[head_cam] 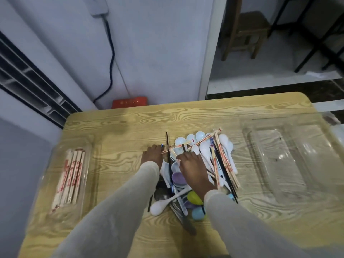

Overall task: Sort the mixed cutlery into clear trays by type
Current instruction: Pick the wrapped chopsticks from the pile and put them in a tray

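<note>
**Q:** ok, where are your hands right now?

**Me:** Both on the pile (pixel 223 161) in the middle of the counter (pixel 121 127). My left hand (pixel 152 155) is at the pile's left edge, fingers curled down, pinching the left end of a wrapped chopstick (pixel 176 146) that slants up to the right over the white spoons (pixel 205 150). My right hand (pixel 192 167) lies on top of the pile with the fingertips bent down into it. A black chopstick (pixel 183 147) pokes out just past those fingertips, but honestly I can't tell if I'm gripping it or only touching it.

**Q:** what else is in there?

**Me:** More paper-wrapped sticks and long black ones along the right side. There's a purple spoon (pixel 178 177) just left of my right hand, and a yellow-green spoon (pixel 194 198) and a blue spoon (pixel 198 213) by my right sleeve. Some metal pieces (pixel 183 216) sit at the near end.

**Q:** and the trays?

**Me:** 2 clear ones. The left tray (pixel 87 164) is at the counter's left side, with a row of wrapped sticks (pixel 69 175) lying side by side in it. The right tray (pixel 279 155) is on the far right, well apart from the pile. Behind the counter there's a red box (pixel 129 102) against the wall, a black cable (pixel 112 58) running down to it, and a wooden stool (pixel 245 34) off to the right.
</note>
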